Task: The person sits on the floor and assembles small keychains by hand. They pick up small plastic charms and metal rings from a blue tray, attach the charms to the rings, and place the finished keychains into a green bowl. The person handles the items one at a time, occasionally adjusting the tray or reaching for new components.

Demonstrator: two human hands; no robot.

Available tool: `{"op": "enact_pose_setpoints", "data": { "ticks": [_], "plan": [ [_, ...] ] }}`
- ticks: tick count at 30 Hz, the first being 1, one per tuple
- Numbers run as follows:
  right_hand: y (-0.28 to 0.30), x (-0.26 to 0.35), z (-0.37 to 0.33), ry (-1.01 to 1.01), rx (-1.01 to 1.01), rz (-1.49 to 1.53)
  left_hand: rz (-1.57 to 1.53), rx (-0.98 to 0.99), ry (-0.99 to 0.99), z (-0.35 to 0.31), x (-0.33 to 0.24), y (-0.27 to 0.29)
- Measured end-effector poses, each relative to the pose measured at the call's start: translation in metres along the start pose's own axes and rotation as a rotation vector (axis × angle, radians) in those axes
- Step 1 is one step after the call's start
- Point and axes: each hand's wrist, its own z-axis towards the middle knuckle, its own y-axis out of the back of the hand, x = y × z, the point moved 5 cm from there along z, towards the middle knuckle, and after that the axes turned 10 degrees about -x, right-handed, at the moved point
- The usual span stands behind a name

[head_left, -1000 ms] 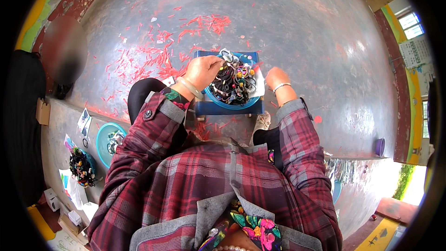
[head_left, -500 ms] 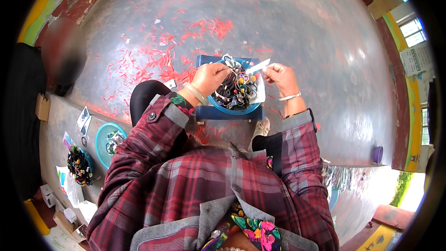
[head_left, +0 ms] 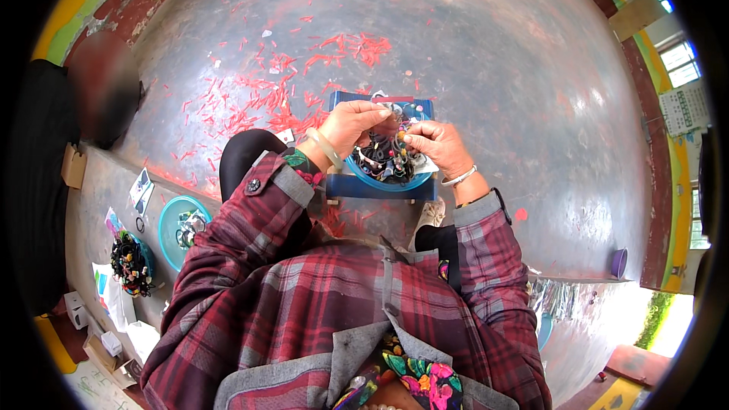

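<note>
A blue round basin (head_left: 391, 182) heaped with dark hair ties (head_left: 380, 158) bearing coloured beads stands on a low blue stool (head_left: 364, 187) in front of me. Over its far left side my left hand (head_left: 351, 127) is closed in a pinch. At its fingertips is what looks like a small clear plastic bag (head_left: 392, 99), a dull red strip along its far edge. My right hand (head_left: 442, 147) is also pinched closed, above the basin's right side. What its fingers hold is too small to tell. Some white paper (head_left: 427, 164) shows beneath it.
Red strips (head_left: 266, 99) litter the floor ahead and to the left. To my left are another blue basin (head_left: 173, 231) with small packets, a pile of beaded hair ties (head_left: 132, 264) and white boxes (head_left: 76, 309). A person (head_left: 102, 91) is at far left; a purple bucket (head_left: 620, 262) stands far right.
My right hand has moved left and down, closer to my left hand. The white strip near its fingers no longer shows. A red-edged clear piece now appears at my left fingertips.
</note>
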Motion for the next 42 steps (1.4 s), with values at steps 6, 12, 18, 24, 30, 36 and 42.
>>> {"op": "enact_pose_setpoints", "data": {
  "ticks": [6,12,18,24,30,36,42],
  "plan": [
    [-0.001,0.005,0.002,0.012,-0.083,0.089,0.013,-0.004,-0.006,0.001,0.005,0.001],
    [0.004,0.005,0.004,0.011,-0.137,0.233,0.044,0.082,0.075,-0.004,0.01,-0.011],
    [0.003,0.002,0.004,-0.039,-0.172,0.232,0.059,0.069,0.063,-0.003,0.012,-0.011],
    [0.002,-0.004,0.006,-0.022,-0.152,0.182,0.011,0.027,0.031,0.001,0.013,-0.008],
    [-0.01,-0.015,0.001,-0.184,-0.012,0.185,-0.028,-0.095,-0.031,0.005,0.007,0.001],
    [-0.007,-0.022,0.006,-0.175,-0.124,0.328,-0.013,-0.064,0.008,0.002,0.008,-0.002],
    [-0.001,-0.019,0.005,-0.137,-0.172,0.301,0.115,-0.023,-0.049,0.0,0.006,-0.005]
  ]
}}
